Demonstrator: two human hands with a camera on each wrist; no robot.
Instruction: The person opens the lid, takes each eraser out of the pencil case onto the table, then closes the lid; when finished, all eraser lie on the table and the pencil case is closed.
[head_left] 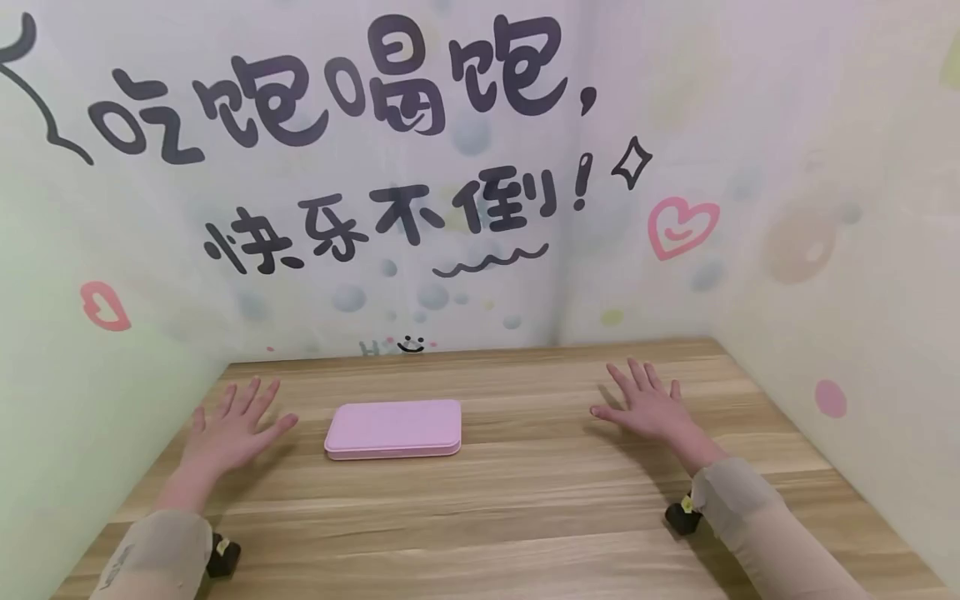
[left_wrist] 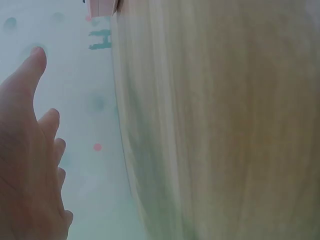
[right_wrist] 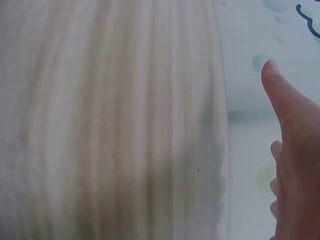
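A flat pink case (head_left: 393,427) with rounded corners and a closed lid lies on the wood-grain table (head_left: 450,517), left of the middle. To its left my left hand (head_left: 234,432) is spread, palm down, fingers straight and apart from the case. My right hand (head_left: 647,407) is spread the same way, well to the right of the case, holding nothing. In the left wrist view a corner of the pink case (left_wrist: 101,7) shows at the top edge, beyond the thumb (left_wrist: 31,72). The right wrist view has the right thumb (right_wrist: 285,95) extended over bare wood grain.
A white back wall (head_left: 480,300) with dark lettering, hearts and bubbles rises behind the table. Pale side walls stand at the left (head_left: 75,400) and right (head_left: 847,333). Small black devices (head_left: 222,557) are strapped at both wrists.
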